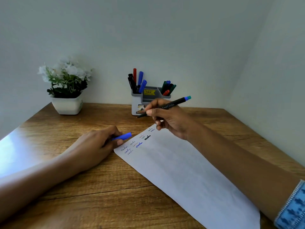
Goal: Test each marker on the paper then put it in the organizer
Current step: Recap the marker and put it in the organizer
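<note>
Currently right hand (165, 118) pinches black marker (171, 105) mid-frame, tip raised off the paper (181, 171), just in front of organizer (136, 103) at centre back; left hand (97, 146) curls round blue cap (124, 136), resting on table (82, 195) beside paper's top corner; flower pot (67, 106) upper left.

**A:** Entry one, arms?
**B:** Two. Left forearm (33, 182) and right forearm (231, 157), both bare down to the wrist.
**A:** Entry two, hands?
**B:** Left hand (97, 146) and right hand (166, 118), bare. The nails look plain and pale where they show.
**A:** Entry three, clothing?
**B:** One sleeve (292, 210), on the right arm at the lower right corner. Light blue cloth with darker blue printed figures in rows. Its hem has a pale trim (288, 198) with fine zigzag stitching.
</note>
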Demonstrator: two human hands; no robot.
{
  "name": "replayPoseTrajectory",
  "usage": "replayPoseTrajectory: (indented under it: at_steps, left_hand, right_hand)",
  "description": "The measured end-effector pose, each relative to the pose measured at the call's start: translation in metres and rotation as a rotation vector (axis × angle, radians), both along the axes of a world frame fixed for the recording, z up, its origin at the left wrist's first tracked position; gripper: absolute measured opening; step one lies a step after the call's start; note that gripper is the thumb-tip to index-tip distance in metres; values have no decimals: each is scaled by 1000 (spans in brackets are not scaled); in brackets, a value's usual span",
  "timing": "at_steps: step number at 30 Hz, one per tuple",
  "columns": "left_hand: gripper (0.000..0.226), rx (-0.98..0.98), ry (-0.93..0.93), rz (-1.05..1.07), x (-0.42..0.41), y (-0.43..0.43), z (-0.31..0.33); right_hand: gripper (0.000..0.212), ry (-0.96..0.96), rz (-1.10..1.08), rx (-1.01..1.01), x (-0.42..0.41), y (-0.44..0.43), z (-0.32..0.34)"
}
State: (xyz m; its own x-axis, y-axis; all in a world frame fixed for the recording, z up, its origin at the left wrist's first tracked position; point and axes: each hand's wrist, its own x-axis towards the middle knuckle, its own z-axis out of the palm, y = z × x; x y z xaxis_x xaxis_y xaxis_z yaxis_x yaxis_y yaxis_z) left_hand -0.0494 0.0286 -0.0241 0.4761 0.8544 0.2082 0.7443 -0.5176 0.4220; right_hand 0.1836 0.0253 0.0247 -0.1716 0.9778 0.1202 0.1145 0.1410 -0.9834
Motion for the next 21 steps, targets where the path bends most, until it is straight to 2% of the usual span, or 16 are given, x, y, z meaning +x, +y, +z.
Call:
replayPoseTrajectory:
  at_steps: [4,8,21]
  left_hand:
    - [13,8,-238,40,-4,0,-1]
    - [30,9,-382,21,-5,-4,5]
    - [37,45,-371,-4,-6,-4,5]
  right_hand:
    - [15,58,95,35,-16,-14,11]
    - [25,139,38,14,-21,-17,11]
    - [17,192,-44,-10,-27,-18,11]
